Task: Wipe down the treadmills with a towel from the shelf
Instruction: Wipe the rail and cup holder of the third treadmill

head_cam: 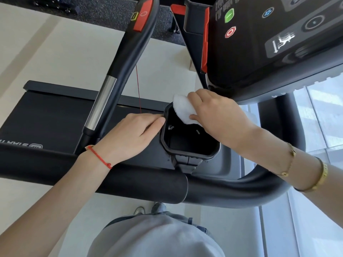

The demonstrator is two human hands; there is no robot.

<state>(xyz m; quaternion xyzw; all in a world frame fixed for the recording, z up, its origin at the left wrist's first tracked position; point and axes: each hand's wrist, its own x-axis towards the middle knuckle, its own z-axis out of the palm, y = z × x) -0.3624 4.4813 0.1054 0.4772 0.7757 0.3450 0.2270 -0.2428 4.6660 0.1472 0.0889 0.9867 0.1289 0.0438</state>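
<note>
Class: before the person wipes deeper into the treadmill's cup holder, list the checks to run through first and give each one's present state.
1. Right hand grips the white towel: ok.
2. Towel meets the cup holder at its far rim: ok.
3. Left hand steadies the holder, fingertips at its left rim: ok.
4. Holder's inside free of objects: ok, only dark walls and floor show.
5. Towel clean enough to go on: cannot tell, its underside is hidden.
6. Red stop button on the console untouched: ok.
</note>
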